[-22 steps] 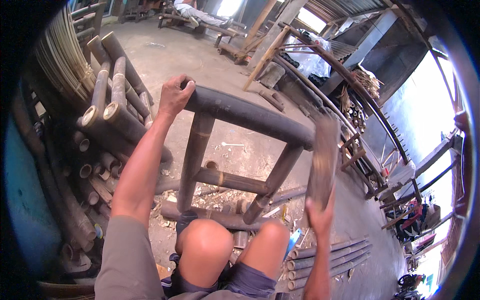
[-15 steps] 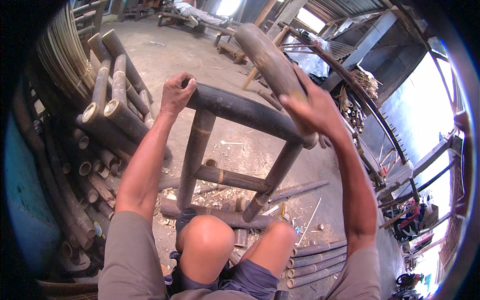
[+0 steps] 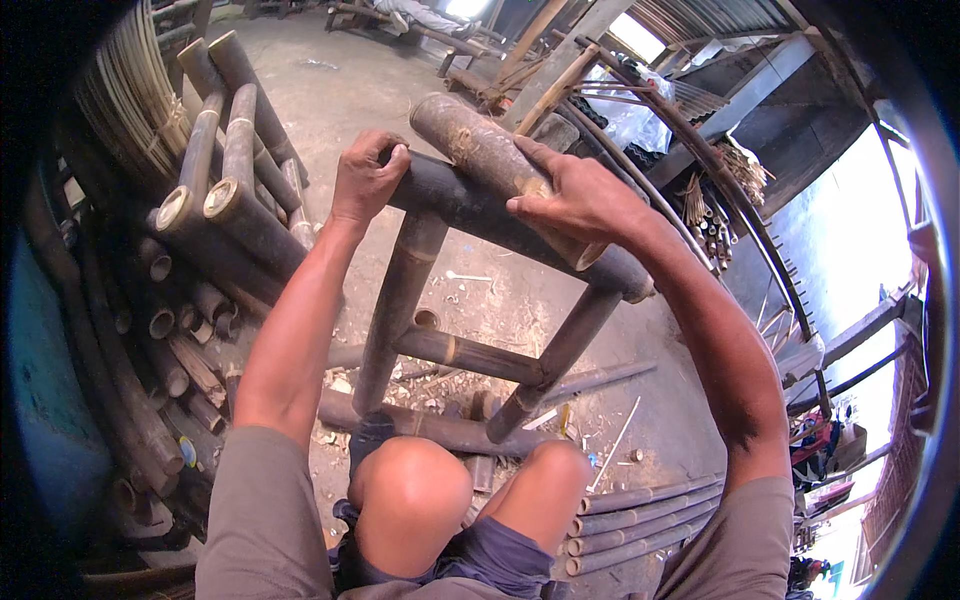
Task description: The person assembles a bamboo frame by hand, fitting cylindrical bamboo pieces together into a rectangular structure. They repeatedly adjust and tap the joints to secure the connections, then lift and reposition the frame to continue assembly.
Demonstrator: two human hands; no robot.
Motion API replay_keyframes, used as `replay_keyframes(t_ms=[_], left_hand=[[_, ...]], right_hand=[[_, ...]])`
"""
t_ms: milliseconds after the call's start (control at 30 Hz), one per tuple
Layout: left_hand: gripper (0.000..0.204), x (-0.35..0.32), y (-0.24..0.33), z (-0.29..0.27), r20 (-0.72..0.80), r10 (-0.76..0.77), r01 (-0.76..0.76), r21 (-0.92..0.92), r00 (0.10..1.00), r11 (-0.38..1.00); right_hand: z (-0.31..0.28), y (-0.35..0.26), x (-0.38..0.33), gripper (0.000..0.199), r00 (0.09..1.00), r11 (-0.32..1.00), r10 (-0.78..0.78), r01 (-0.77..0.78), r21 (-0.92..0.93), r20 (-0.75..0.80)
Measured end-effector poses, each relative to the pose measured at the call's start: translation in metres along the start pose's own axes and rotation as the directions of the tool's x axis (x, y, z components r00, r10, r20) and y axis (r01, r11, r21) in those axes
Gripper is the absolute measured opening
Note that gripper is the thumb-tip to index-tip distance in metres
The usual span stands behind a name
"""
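A dark bamboo frame (image 3: pixel 470 355) stands tilted before my knees, with two legs, a lower rung and a thick top bar. My left hand (image 3: pixel 368 178) is closed at the left end of that bar, the thumb against it; its fingertips are partly hidden. In my right hand (image 3: pixel 585 195) is a short, thick wooden log (image 3: pixel 470 145), gripped near its lower end. The log lies slantwise over the right half of the top bar and overlaps it in view; whether they touch I cannot tell.
Bamboo frames (image 3: pixel 225 200) and loose poles crowd the left side. Cut bamboo lengths (image 3: pixel 640 520) lie by my right knee, and a thick pole (image 3: pixel 430 420) crosses the floor before my feet. Chips litter the ground. Someone's legs (image 3: pixel 430 22) rest on a far bench.
My right hand has brought the log down and leftward from its raised position toward the top bar. The frame's top and my left hand have shifted slightly right.
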State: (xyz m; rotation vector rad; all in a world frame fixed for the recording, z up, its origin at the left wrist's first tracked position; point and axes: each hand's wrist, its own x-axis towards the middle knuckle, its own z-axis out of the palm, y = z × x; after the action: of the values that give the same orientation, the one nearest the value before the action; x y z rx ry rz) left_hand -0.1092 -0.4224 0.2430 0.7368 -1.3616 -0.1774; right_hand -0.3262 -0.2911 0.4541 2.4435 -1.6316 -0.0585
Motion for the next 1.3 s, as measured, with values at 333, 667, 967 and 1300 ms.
replay_keyframes(t_ms=[333, 667, 967, 1300], left_hand=[[0.012, -0.005, -0.001, 0.0, 0.003, -0.048, 0.048, -0.047, 0.999, 0.998], [0.012, -0.008, -0.002, 0.0, -0.012, -0.017, 0.016, -0.066, 1.0, 0.998], [0.012, -0.01, -0.002, 0.0, -0.008, -0.017, 0.017, -0.015, 1.0, 1.0], [0.012, -0.011, -0.008, 0.0, -0.002, -0.024, 0.024, -0.039, 1.0, 0.999]], right_hand=[[0.012, 0.008, -0.004, 0.096, 0.993, 0.986, 0.106, -0.099, 0.133, -0.046], [0.018, 0.006, -0.006, 0.097, 0.995, 0.965, 0.094, -0.084, 0.248, -0.025], [0.019, 0.004, -0.01, 0.095, 0.997, 0.984, 0.034, -0.045, 0.17, 0.066], [0.032, 0.013, -0.013, 0.097, 0.996, 0.957, 0.086, -0.093, 0.276, 0.036]])
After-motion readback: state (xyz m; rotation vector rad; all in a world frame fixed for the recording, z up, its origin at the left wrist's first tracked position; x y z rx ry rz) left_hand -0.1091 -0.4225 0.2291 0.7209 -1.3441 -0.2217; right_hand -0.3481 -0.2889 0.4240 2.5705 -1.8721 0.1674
